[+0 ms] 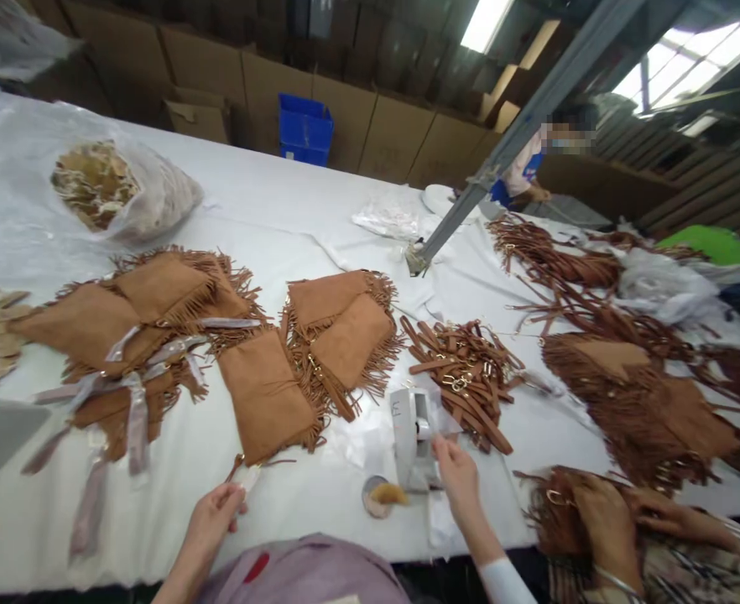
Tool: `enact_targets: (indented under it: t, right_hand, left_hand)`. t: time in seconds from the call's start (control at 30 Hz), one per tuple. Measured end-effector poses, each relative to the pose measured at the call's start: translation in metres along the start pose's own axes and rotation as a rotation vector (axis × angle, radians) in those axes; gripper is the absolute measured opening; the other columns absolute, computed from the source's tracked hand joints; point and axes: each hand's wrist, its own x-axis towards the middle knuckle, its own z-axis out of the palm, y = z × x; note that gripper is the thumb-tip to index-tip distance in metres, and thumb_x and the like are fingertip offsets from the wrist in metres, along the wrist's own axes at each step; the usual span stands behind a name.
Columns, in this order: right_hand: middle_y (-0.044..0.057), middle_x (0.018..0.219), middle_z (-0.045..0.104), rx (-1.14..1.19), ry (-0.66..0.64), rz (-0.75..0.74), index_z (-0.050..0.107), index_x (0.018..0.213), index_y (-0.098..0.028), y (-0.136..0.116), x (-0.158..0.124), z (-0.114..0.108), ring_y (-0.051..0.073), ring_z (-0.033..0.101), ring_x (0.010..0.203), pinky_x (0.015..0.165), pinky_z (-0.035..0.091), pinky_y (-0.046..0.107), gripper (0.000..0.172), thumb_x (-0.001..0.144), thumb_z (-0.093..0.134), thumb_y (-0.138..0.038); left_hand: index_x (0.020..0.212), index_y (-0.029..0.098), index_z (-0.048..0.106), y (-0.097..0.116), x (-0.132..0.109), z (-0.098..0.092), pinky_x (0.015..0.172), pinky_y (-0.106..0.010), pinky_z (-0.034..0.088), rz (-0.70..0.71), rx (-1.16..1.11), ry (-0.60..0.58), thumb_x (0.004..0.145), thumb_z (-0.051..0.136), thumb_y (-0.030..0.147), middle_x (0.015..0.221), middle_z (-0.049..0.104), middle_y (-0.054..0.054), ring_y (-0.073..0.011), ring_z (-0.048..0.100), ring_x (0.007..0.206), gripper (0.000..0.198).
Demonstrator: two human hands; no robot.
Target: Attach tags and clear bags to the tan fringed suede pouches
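Observation:
My left hand [219, 510] is closed near the table's front edge, pinching the end of a short brown strap [234, 468]. The strap comes from the near corner of a tan suede pouch [268, 396] with fringe. A small white strip [250, 480] shows beside the thumb. My right hand [459, 476] is closed at the white roll dispenser [405, 445], fingertips pinched by its roll on what looks like clear film [446, 418]. A small round dish [376, 497] with a yellowish piece [392, 493] in it sits left of the dispenser.
Fringed pouches [162, 285] with plastic-wrapped straps lie at left, others [345, 327] ahead. Brown straps with metal clasps [464, 377] are heaped beyond the dispenser. A grey post [464, 214] rises from the table. At right, a co-worker's hands [606, 512] hold a fringed brown piece.

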Motion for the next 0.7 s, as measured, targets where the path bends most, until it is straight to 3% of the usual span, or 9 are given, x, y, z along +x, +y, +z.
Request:
enact_targets:
  t: [0.03,0.1,0.2,0.27,0.4,0.53,0.7]
  right_hand:
    - [0.012,0.084,0.072,-0.047,0.034,0.02,0.069,0.077,-0.015,0.011,0.004,-0.018,0.03,0.062,0.088,0.079,0.046,0.037,0.057,0.071,0.046,-0.067]
    - [0.013,0.092,0.072,-0.039,-0.026,0.096,0.071,0.081,-0.015,0.029,0.003,-0.037,0.031,0.062,0.095,0.082,0.045,0.037,0.059,0.068,0.048,-0.068]
    - [0.013,0.099,0.072,0.071,-0.19,0.244,0.073,0.085,-0.014,0.041,-0.01,-0.034,0.029,0.062,0.098,0.079,0.047,0.035,0.06,0.065,0.052,-0.067]
    - [0.013,0.101,0.072,0.134,-0.219,0.304,0.074,0.085,-0.015,0.042,-0.019,-0.024,0.029,0.062,0.098,0.075,0.048,0.034,0.057,0.062,0.057,-0.065]
    - [0.012,0.094,0.073,0.213,-0.18,0.348,0.075,0.079,-0.015,0.041,-0.021,-0.017,0.029,0.064,0.092,0.073,0.048,0.034,0.05,0.054,0.067,-0.057]
    - [0.011,0.085,0.074,0.22,-0.117,0.29,0.075,0.07,-0.014,0.049,-0.021,-0.024,0.03,0.064,0.092,0.079,0.049,0.036,0.043,0.049,0.072,-0.051]
    - [0.011,0.093,0.073,0.204,0.016,0.254,0.075,0.071,-0.015,0.066,-0.042,-0.032,0.031,0.063,0.097,0.082,0.048,0.037,0.041,0.051,0.071,-0.05]
  left_hand:
    - [0.071,0.016,0.061,0.002,-0.001,-0.001,0.046,-0.024,0.036,0.003,0.006,0.002,0.066,0.056,0.061,0.059,0.061,-0.001,-0.0126,0.046,0.044,0.046]
    - [0.07,0.016,0.061,0.005,-0.002,0.0,0.046,-0.025,0.036,0.007,0.015,0.003,0.065,0.057,0.061,0.058,0.061,-0.001,-0.013,0.046,0.044,0.046]
    - [0.07,0.016,0.061,0.01,-0.003,0.001,0.046,-0.025,0.037,0.016,0.021,-0.003,0.065,0.057,0.061,0.058,0.061,-0.002,-0.0136,0.046,0.045,0.046]
    - [0.071,0.016,0.062,0.012,-0.004,0.002,0.047,-0.025,0.037,0.014,0.026,-0.005,0.065,0.057,0.062,0.059,0.061,-0.002,-0.0139,0.047,0.045,0.047]
    - [0.074,0.015,0.063,0.013,-0.007,0.003,0.048,-0.026,0.037,-0.01,0.021,0.01,0.062,0.058,0.063,0.059,0.061,-0.002,-0.0144,0.047,0.046,0.05]
    - [0.073,0.015,0.063,0.013,-0.009,0.003,0.049,-0.026,0.037,-0.002,0.009,0.017,0.062,0.058,0.064,0.059,0.062,-0.002,-0.0145,0.047,0.046,0.05]
    - [0.076,0.015,0.064,0.012,-0.01,0.002,0.049,-0.026,0.037,-0.022,0.003,0.013,0.061,0.06,0.064,0.06,0.063,-0.002,-0.0145,0.047,0.046,0.051]
